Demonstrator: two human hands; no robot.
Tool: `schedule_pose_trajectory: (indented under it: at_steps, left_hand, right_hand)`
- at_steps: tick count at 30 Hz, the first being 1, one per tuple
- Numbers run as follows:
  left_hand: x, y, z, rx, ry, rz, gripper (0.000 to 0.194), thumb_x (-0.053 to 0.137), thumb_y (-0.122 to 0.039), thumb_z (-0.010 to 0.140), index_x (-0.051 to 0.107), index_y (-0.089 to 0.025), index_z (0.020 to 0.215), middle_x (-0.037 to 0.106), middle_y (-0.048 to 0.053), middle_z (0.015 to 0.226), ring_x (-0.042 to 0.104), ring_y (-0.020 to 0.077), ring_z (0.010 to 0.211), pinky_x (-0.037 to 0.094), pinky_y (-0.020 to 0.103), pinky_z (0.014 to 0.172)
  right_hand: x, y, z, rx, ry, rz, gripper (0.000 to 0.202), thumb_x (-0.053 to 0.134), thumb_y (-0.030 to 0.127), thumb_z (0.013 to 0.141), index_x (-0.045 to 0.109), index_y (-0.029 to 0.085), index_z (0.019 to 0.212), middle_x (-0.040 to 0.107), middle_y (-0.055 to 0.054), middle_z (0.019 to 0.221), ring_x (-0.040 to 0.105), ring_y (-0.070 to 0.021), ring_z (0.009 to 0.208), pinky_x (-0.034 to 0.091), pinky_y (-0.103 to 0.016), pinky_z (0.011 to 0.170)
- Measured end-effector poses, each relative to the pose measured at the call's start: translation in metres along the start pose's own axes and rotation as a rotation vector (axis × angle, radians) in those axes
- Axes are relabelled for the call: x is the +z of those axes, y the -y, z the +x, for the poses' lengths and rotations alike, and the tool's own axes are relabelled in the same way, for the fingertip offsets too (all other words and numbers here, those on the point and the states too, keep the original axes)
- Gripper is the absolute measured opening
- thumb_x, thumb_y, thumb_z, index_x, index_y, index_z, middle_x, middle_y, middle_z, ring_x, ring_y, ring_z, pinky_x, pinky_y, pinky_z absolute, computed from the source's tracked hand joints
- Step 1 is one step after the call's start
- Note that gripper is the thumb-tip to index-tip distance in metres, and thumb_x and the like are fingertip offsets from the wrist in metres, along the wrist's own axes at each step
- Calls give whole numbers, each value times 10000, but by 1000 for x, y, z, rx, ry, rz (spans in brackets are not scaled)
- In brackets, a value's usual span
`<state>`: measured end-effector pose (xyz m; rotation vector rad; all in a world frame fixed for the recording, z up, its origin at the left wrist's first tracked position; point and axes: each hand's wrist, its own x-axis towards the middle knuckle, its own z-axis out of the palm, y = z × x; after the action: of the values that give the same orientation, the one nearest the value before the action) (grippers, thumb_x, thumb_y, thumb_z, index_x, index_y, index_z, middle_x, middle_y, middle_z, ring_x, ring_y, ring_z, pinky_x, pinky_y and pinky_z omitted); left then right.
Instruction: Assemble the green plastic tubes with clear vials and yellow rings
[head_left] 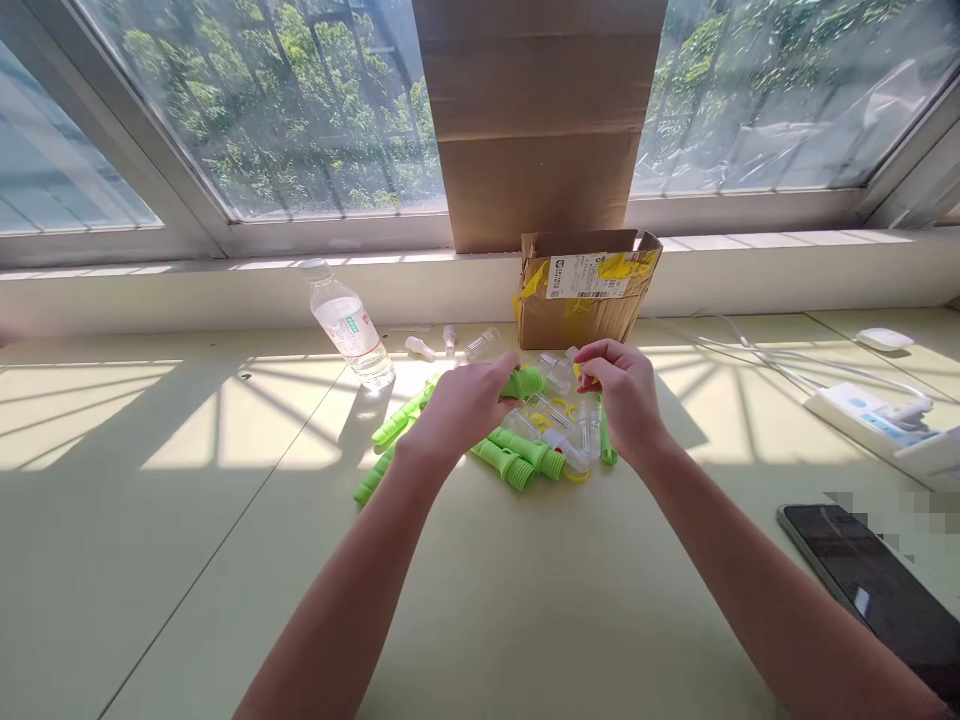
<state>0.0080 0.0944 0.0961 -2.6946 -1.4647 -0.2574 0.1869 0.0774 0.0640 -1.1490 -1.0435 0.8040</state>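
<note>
The left hand's (pixel 469 400) fingers are closed around a ribbed green plastic tube (pixel 525 383), its threaded end jutting out past them, above the bench (pixel 562 600); the right hand's (pixel 619 390) fingers pinch a small yellow piece (pixel 577 369).

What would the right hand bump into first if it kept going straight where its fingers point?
Probably one of the clear plastic pieces just past the fingertips of the right hand, though I can't be sure how high the hand is above them.
</note>
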Motion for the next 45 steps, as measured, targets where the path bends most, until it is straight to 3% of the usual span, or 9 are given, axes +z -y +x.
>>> schedule_pose_trajectory:
  at_steps: [4, 8, 13, 17, 24, 27, 35, 45]
  left_hand:
    - [5, -1, 1, 12, 21, 12, 267, 564, -345, 815, 497, -244, 1054, 651, 27, 784, 623, 236, 712, 382, 276, 567]
    - [5, -2, -1, 18, 25, 21, 231, 560, -327, 814, 502, -242, 1021, 642, 18, 759, 613, 227, 686, 358, 270, 540]
    - [-3, -6, -5, 5, 115, -9, 197, 586, -313, 790, 497, -246, 953, 642, 4, 785, 614, 207, 707, 344, 250, 532]
    - [-8, -10, -5, 4, 145, -8, 144, 571, -304, 795, 489, -238, 893, 632, -2, 775, 606, 188, 688, 322, 244, 517]
    - [-9, -14, -5, 9, 141, 4, 150, 560, -306, 801, 481, -241, 911, 621, -4, 743, 603, 191, 669, 301, 247, 509]
    - [-9, -14, -5, 6, 147, 12, 164, 568, -306, 797, 486, -239, 923, 621, 0, 740, 604, 192, 670, 298, 247, 509]
    - [-7, -12, -5, 6, 132, 33, 152, 562, -288, 800, 485, -233, 920, 628, 3, 740, 613, 208, 703, 292, 250, 492]
    - [-3, -11, -5, 3, 164, 36, 140, 585, -297, 777, 485, -226, 844, 604, -8, 710, 600, 190, 656, 301, 250, 485]
  right_hand:
    - [6, 0, -6, -71, 29, -78, 77, 515, 164, 639, 569, 214, 614, 449, 38, 536, 362, -97, 497, 274, -238, 457]
    - [10, 3, -13, 35, 98, -36, 56, 523, 163, 631, 552, 211, 634, 357, 63, 469, 262, -80, 438, 194, -239, 423]
    - [13, 4, -17, 49, 164, -15, 31, 523, 175, 632, 529, 202, 647, 364, 67, 483, 260, -71, 439, 174, -232, 418]
    - [13, 1, -15, 189, 196, 2, 46, 543, 204, 645, 534, 205, 690, 315, 85, 449, 224, -65, 427, 160, -224, 419]
    - [13, -3, -17, 239, 144, 31, 71, 546, 196, 641, 538, 210, 710, 334, 82, 455, 234, -64, 429, 176, -213, 403]
    - [15, -4, -17, 251, 143, 90, 125, 543, 172, 626, 543, 207, 746, 422, 66, 469, 322, -77, 435, 249, -217, 396]
    - [13, -1, -16, 383, 221, 200, 212, 597, 195, 641, 566, 186, 850, 534, 29, 552, 442, -99, 512, 371, -224, 436]
    - [10, -4, -14, 420, 301, 306, 285, 621, 179, 664, 571, 191, 944, 547, 29, 591, 450, -103, 534, 382, -233, 453]
